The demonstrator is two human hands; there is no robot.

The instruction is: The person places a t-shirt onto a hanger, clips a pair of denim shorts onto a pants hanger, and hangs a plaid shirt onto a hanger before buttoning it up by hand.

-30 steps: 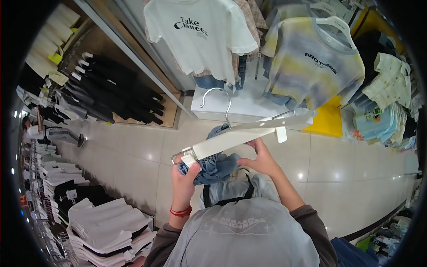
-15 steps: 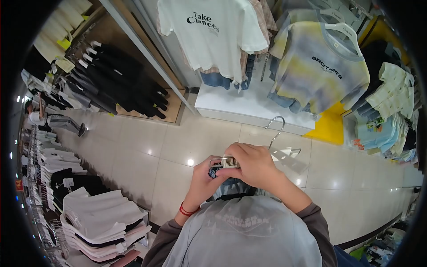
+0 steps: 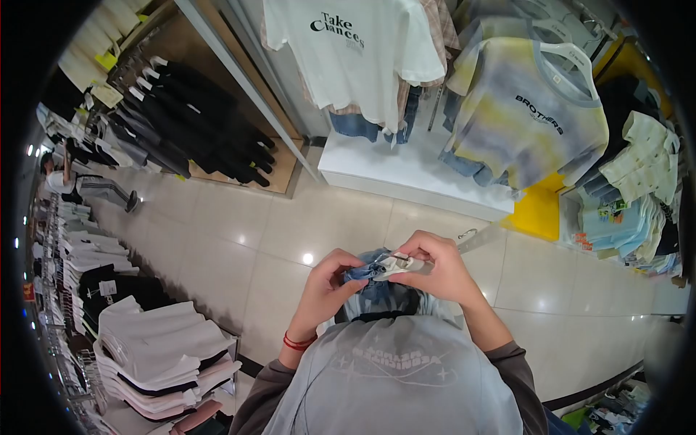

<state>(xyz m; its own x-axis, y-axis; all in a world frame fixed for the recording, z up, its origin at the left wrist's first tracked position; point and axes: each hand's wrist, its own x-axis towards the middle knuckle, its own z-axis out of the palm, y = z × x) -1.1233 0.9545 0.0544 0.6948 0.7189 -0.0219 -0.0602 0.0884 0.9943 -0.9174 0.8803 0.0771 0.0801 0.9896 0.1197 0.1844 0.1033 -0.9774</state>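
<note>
My left hand (image 3: 325, 288), with a red cord on its wrist, pinches the gathered waist of a blue denim garment (image 3: 371, 271) in front of my chest. From the right, my right hand (image 3: 444, 270) has its thumb and fingers closed on the same garment's pale, whitish waist part (image 3: 397, 265). A thin metal piece shows between the fingers; whether it is a clip I cannot tell. Just beyond my right hand shows the metal hook of a hanger (image 3: 467, 233), most of which is hidden. Below hangs the rest of the denim, partly covered by my hands.
A white display platform (image 3: 413, 174) stands ahead under hanging T-shirts (image 3: 355, 51) and a tie-dye top (image 3: 525, 109). Black trousers (image 3: 196, 116) hang at the left. White and pink shirts (image 3: 156, 348) fill a nearby rack. A person (image 3: 80, 181) stands far left.
My hands have moved apart, and more of the blue denim shows between them. The hanger hook has tipped from upright to lower right.
</note>
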